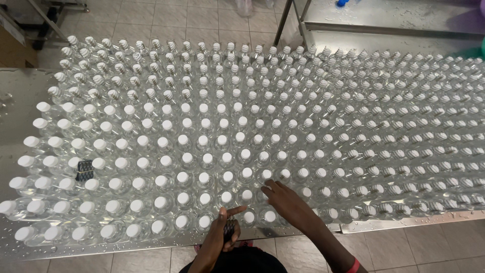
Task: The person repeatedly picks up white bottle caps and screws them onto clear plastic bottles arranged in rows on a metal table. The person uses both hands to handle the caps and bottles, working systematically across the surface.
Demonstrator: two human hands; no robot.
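Now: capping bottles, near tabletop edge.
Left hand: clenched on dark cap holder.
Right hand: pressing cap, fingers spread.
Next: uncapped rows rightward need steady placement.

One head-worn camera looks steeply down from above the near edge of the wet stainless steel table. It sits fairly close and faces forward across rows of clear plastic bottles toward the tiled floor beyond.

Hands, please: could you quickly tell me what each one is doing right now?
Left hand: closed around a small dark object, index finger extended.
Right hand: open, fingers on capped bottles.
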